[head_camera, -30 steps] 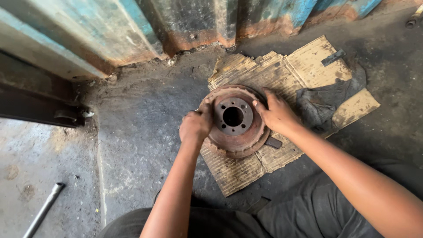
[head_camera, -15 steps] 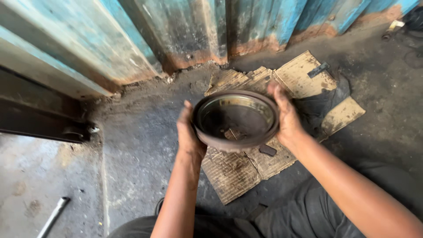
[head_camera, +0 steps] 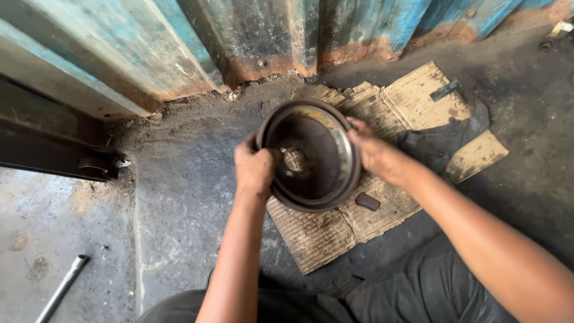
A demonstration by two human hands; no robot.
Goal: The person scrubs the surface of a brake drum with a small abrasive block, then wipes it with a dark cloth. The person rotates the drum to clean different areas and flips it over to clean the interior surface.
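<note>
I hold a round, rusty brake drum [head_camera: 311,157] up off the floor with both hands, its hollow inside turned toward me and tilted. My left hand [head_camera: 254,168] grips the drum's left rim. My right hand [head_camera: 369,149] grips its right rim. Through the centre hole I see the cardboard below. The drum hangs over a torn, dirty sheet of cardboard [head_camera: 418,101] spread on the concrete floor.
A small dark block [head_camera: 367,201] lies on the cardboard under the drum. A dark rag [head_camera: 439,140] sits to the right. A corrugated blue rusty metal wall [head_camera: 251,42] runs behind. A metal pipe [head_camera: 63,288] lies at lower left; a dark rail [head_camera: 54,149] at left.
The drum lay flat, hub up, on the cardboard a second ago. I have lifted it and turned it over, so its hollow side now faces me.
</note>
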